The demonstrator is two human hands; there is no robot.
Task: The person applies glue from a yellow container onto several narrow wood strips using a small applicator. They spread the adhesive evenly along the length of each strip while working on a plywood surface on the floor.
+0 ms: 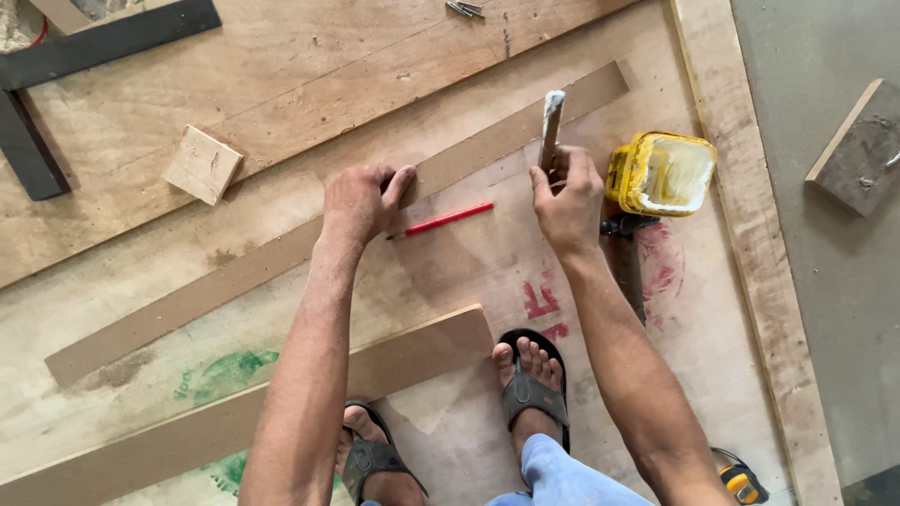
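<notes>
my left hand [361, 199] presses flat on the long thin strip [281, 251] running lower left to upper right. my right hand [567, 201], mid frame, grips the glue stick [550, 126] upright, glue tub [664, 172] just right.

Both forearms are seen bare, with no sleeves, watch or rings on the left hand [361, 200] or the right hand [567, 208]. Dark grey flip-flop sandals [532, 392] with broad straps are worn on both feet. Light blue trousers [561, 478] are glimpsed at the near edge.
</notes>
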